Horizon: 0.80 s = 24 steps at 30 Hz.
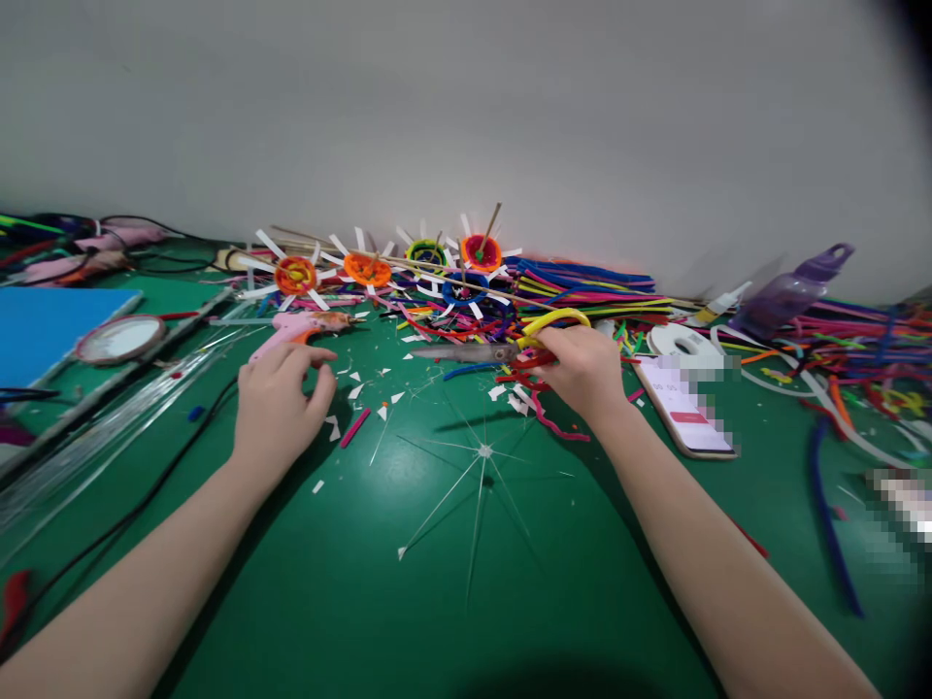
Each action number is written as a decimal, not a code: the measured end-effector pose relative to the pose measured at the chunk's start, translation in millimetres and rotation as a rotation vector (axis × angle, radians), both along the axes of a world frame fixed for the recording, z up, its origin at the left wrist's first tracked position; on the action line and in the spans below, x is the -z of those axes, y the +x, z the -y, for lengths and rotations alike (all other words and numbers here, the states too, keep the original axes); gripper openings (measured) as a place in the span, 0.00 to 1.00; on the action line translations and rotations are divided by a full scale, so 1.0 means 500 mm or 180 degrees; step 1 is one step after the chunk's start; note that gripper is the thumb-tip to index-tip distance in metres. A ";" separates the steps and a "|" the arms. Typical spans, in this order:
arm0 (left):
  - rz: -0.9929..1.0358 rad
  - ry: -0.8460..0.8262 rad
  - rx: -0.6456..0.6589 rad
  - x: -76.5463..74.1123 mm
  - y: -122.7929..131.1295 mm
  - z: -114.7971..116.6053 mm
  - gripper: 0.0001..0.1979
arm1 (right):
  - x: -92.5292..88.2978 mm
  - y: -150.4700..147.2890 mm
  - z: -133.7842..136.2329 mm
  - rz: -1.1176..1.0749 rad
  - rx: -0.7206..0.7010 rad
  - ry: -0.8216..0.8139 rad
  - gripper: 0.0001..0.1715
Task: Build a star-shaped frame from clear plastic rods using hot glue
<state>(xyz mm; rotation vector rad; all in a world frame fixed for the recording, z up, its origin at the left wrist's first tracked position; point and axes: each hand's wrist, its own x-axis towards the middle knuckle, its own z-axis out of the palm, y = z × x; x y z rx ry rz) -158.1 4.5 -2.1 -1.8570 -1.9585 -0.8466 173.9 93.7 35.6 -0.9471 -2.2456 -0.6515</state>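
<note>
My right hand is closed on a pair of scissors with yellow and red handles, the blades pointing left above the table. My left hand is half curled, with a gap between thumb and forefinger and nothing visible in it. Just beyond its fingers lies a pink glue gun; the hand hides part of the gun's handle, so I cannot tell whether they touch. Between my forearms, a star of thin clear strands spreads from a whitish centre, with a white scrap at one tip.
Several woven flower-like pieces with white strips stand at the back, before bundled pipe cleaners. To the right are a phone, a white tape roll and a purple bottle. A tape roll lies left.
</note>
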 end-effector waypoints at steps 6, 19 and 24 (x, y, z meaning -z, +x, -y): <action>-0.0188 -0.0071 -0.0555 -0.002 -0.035 -0.004 0.14 | 0.000 0.001 0.002 -0.0212 0.1052 -0.0589 0.15; -0.0137 -0.0489 -0.1014 0.027 -0.104 -0.017 0.21 | -0.001 0.040 0.010 -0.1176 0.1342 -0.1946 0.14; -0.0192 -0.0589 -0.0954 0.025 -0.115 -0.014 0.22 | -0.005 0.067 0.049 -0.1970 0.0903 -0.2757 0.14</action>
